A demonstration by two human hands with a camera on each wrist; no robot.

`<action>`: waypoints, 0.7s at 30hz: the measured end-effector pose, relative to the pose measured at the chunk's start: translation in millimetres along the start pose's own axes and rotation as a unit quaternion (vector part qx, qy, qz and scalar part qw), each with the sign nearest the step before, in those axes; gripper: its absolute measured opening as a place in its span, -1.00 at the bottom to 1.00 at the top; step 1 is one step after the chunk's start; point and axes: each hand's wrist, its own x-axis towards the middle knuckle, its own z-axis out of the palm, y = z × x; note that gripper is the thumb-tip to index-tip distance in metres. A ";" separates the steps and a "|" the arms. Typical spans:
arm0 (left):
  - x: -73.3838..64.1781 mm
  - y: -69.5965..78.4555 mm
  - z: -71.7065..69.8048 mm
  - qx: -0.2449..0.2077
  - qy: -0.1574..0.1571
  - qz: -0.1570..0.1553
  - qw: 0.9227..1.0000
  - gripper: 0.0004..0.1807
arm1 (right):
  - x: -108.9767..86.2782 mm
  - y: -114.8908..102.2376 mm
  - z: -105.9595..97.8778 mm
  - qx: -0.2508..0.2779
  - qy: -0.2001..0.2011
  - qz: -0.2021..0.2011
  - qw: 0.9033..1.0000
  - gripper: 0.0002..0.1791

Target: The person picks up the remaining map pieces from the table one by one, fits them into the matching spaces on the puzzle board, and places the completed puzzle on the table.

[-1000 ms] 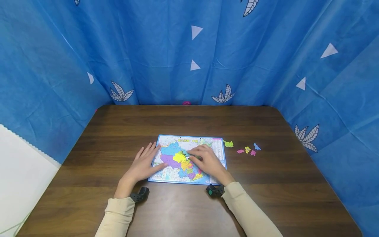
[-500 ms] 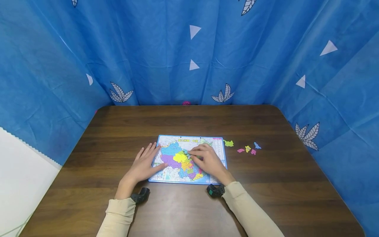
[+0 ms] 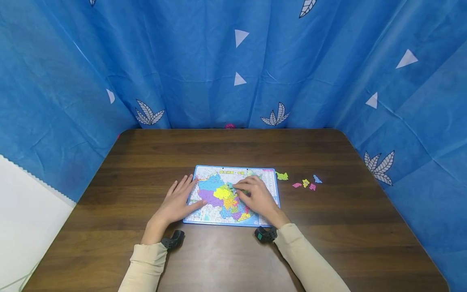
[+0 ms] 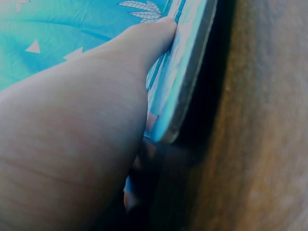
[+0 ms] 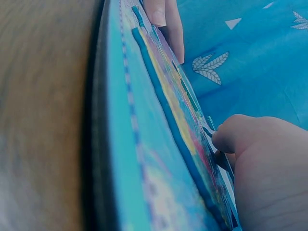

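Note:
A blue-edged map puzzle board (image 3: 271, 190) lies flat on the table, with many coloured pieces set in its map. My left hand (image 3: 178, 202) rests spread over its left side, thumb on the board and fingers straight at its edge. Over the middle, my right hand (image 3: 257, 198) pinches a small blue-green puzzle piece (image 3: 230, 185) between thumb and fingers. This piece is at the map's upper middle, beside the bright yellow piece (image 3: 222, 192). In the right wrist view, the thumb (image 5: 231, 132) is low against the pieces. The right hand hides part of the map's right side.
Loose puzzle pieces lie right of the board: a green piece (image 3: 282, 176) near its edge, then a yellow piece (image 3: 305, 183), a blue piece (image 3: 317, 179) and two pink ones. A blue curtain (image 3: 204, 73) hangs behind the brown wooden table (image 3: 157, 152).
My right fingertips have shifted slightly with the piece, and the white gap seen beside them a second ago no longer shows. The left hand stays where it was.

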 end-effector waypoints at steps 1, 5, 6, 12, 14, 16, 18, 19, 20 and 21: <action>0.1 0.0 0.0 0.000 0.000 0.000 1.000 0.02 | -0.1 0.1 0.2 -0.001 0.000 0.000 1.000 -0.74; 0.3 0.4 -0.2 0.000 0.000 0.000 1.000 0.02 | -0.4 0.9 1.0 -0.005 0.001 0.000 1.000 -0.74; 0.3 0.5 -0.4 0.000 0.000 0.000 1.000 0.02 | -0.3 1.1 1.2 -0.005 0.001 0.000 1.000 -0.74; 0.0 1.3 -1.6 -0.001 -0.001 0.001 1.000 0.02 | 0.0 1.3 1.2 -0.006 0.003 -0.010 1.000 -0.74; 0.0 1.3 -1.9 -0.001 0.000 0.001 1.000 0.02 | 0.0 1.1 1.0 -0.006 0.006 -0.018 1.000 -0.74; 0.0 1.3 -2.0 -0.002 0.001 0.001 1.000 0.02 | 0.2 1.0 0.8 -0.007 0.004 -0.021 1.000 -0.74; 0.0 1.2 -2.0 -0.003 0.001 0.001 1.000 0.02 | 0.4 1.2 0.7 -0.008 0.002 -0.023 1.000 -0.74; 0.0 1.2 -1.9 -0.003 0.002 0.001 1.000 0.02 | 0.3 1.4 0.9 -0.008 0.002 -0.024 1.000 -0.74; -0.1 1.1 -1.7 -0.003 0.001 0.000 1.000 0.03 | 0.2 1.5 1.0 -0.009 0.001 -0.023 1.000 -0.73; -0.1 1.0 -1.6 -0.003 0.001 0.000 1.000 0.03 | 0.2 1.6 1.0 -0.008 -0.002 -0.022 1.000 -0.73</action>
